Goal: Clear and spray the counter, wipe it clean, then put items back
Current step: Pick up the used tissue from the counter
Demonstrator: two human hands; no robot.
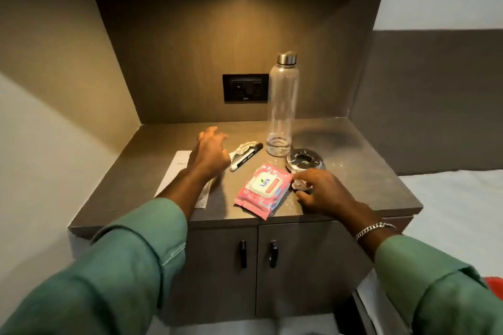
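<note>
The grey counter (367,171) carries several items. A pink wipes pack (262,190) lies near the front edge. A clear empty bottle (281,106) with a metal cap stands behind it, beside a round metal ashtray (304,160). A black pen (246,158) and a crumpled white wrapper (243,147) lie in the middle. My left hand (211,152) hovers over the counter just left of the pen, fingers loosely curled, holding nothing. My right hand (324,193) rests at the pack's right edge, fingers pinched on a small pale object (299,185).
A white paper sheet (175,168) and a thin sachet (202,197) lie at the counter's left, partly under my left arm. A black wall socket (245,88) sits on the back panel. Two cabinet doors with black handles (242,253) are below. A bed (457,204) lies to the right.
</note>
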